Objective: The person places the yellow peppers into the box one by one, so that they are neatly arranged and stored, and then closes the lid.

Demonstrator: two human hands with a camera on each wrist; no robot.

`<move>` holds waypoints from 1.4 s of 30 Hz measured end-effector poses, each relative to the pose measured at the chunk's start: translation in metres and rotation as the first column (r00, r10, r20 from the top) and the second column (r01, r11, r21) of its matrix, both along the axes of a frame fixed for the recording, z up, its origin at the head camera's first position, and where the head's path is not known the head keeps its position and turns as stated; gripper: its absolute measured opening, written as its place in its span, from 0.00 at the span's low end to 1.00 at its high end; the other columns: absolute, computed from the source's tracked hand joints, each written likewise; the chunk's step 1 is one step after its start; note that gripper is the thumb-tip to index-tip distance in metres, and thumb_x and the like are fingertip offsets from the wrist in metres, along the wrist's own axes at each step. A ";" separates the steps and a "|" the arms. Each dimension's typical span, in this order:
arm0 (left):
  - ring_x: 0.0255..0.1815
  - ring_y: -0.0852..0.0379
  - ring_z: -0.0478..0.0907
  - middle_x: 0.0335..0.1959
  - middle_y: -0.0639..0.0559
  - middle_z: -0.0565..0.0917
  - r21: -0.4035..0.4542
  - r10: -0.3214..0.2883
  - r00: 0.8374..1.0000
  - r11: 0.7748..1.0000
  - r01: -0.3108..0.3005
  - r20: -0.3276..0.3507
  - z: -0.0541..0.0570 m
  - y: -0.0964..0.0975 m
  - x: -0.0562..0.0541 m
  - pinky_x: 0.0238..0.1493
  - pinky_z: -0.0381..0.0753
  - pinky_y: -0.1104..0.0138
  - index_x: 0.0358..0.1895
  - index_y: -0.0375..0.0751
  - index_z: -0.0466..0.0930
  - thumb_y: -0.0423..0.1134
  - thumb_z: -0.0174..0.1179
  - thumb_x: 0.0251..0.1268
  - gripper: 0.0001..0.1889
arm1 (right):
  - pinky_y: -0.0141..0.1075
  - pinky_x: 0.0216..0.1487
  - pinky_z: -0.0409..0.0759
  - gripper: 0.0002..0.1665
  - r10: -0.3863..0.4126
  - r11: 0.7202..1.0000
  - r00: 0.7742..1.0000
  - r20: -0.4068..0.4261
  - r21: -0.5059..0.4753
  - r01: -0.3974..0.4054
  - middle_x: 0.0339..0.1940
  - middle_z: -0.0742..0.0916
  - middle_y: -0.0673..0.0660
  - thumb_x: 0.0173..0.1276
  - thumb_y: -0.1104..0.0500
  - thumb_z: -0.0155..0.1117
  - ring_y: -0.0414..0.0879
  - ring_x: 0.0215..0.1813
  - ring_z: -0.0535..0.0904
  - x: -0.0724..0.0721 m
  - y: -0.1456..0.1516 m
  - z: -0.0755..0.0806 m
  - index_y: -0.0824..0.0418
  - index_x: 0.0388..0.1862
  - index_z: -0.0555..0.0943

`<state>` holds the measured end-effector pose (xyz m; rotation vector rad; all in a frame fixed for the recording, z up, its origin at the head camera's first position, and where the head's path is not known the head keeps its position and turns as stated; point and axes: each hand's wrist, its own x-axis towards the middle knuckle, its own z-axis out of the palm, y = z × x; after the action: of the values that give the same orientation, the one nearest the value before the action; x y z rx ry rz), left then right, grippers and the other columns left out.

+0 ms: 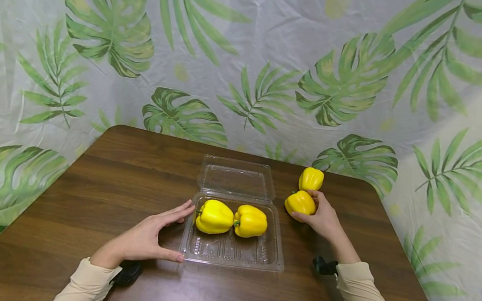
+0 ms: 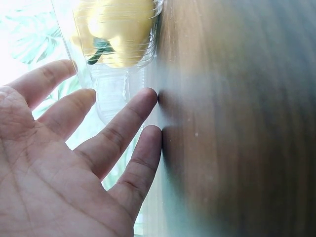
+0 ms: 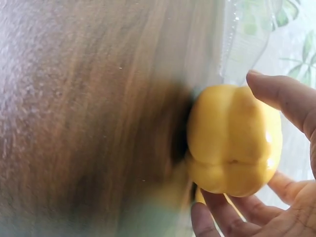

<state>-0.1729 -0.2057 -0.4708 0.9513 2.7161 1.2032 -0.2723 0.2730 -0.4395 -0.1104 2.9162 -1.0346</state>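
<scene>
Two yellow bell peppers lie side by side in a clear plastic clamshell container [image 1: 235,256], a left one [image 1: 214,217] and a right one [image 1: 250,222]. My left hand [image 1: 150,236] is at the container's left side, fingers spread, fingertips and thumb right at its rim. In the left wrist view, two fingertips [image 2: 150,96] meet the tabletop. Right of the container, my right hand [image 1: 320,219] grips another yellow bell pepper [image 1: 300,203], thumb on one side and fingers on the other. The right wrist view shows this pepper's [image 3: 232,138] lobed bottom close to the table.
Just behind the gripped pepper stands another yellow bell pepper [image 1: 311,179], near the back edge. The container's hinged lid [image 1: 237,177] lies open toward the back of the brown wooden table [image 1: 134,174]. A leaf-patterned curtain [image 1: 273,42] hangs behind the table.
</scene>
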 end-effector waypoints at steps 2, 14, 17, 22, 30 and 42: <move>0.70 0.54 0.82 0.89 0.52 0.59 0.001 0.001 1.000 1.000 -0.001 -0.001 0.000 0.000 0.000 0.75 0.76 0.51 0.86 0.50 0.62 0.60 0.83 0.52 0.58 | 0.65 0.72 0.75 0.57 -0.006 1.000 1.000 -0.003 -0.008 0.006 0.76 0.74 0.75 0.67 0.46 0.80 0.71 0.73 0.74 0.000 0.001 -0.002 0.67 0.82 0.60; 0.70 0.54 0.82 0.89 0.52 0.59 -0.001 -0.002 1.000 1.000 0.002 -0.003 0.001 0.000 0.000 0.75 0.76 0.51 0.86 0.49 0.62 0.60 0.83 0.52 0.58 | 0.65 0.73 0.74 0.57 -0.023 0.999 1.000 -0.021 -0.026 0.022 0.77 0.74 0.74 0.67 0.45 0.80 0.70 0.73 0.74 -0.005 0.002 -0.011 0.66 0.83 0.59; 0.70 0.55 0.81 0.89 0.52 0.59 -0.002 -0.001 1.000 1.000 0.001 -0.001 0.001 0.000 0.000 0.75 0.76 0.51 0.86 0.49 0.62 0.60 0.83 0.52 0.58 | 0.64 0.73 0.74 0.57 -0.029 0.999 0.999 -0.021 -0.026 0.028 0.77 0.74 0.74 0.67 0.45 0.80 0.70 0.73 0.74 -0.006 0.002 -0.013 0.66 0.83 0.59; 0.70 0.55 0.81 0.89 0.52 0.59 0.000 0.000 1.000 1.000 0.000 -0.004 0.001 0.000 0.000 0.75 0.76 0.51 0.86 0.49 0.62 0.59 0.84 0.52 0.58 | 0.64 0.73 0.74 0.57 -0.040 0.999 0.999 -0.026 -0.029 0.039 0.77 0.74 0.74 0.67 0.45 0.80 0.69 0.73 0.74 -0.007 0.001 -0.015 0.67 0.82 0.60; 0.70 0.56 0.81 0.89 0.53 0.59 0.001 -0.003 1.000 1.000 0.003 -0.003 0.001 0.001 0.000 0.76 0.76 0.51 0.86 0.50 0.62 0.60 0.83 0.52 0.58 | 0.63 0.72 0.75 0.56 -0.050 0.998 0.998 -0.031 -0.035 0.049 0.77 0.75 0.73 0.67 0.44 0.80 0.69 0.73 0.74 -0.005 0.001 -0.015 0.66 0.82 0.61; 0.70 0.56 0.81 0.89 0.53 0.59 0.001 -0.002 1.000 1.000 0.002 -0.006 0.000 0.000 0.000 0.75 0.76 0.51 0.86 0.50 0.62 0.62 0.82 0.53 0.58 | 0.63 0.72 0.76 0.55 -0.051 0.999 0.998 -0.029 -0.015 0.051 0.77 0.75 0.72 0.68 0.43 0.79 0.68 0.73 0.75 -0.002 0.001 -0.011 0.64 0.83 0.63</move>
<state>-0.1730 -0.2058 -0.4708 0.9585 2.7187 1.2030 -0.2743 0.2745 -0.4502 -0.0523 2.9529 -1.0706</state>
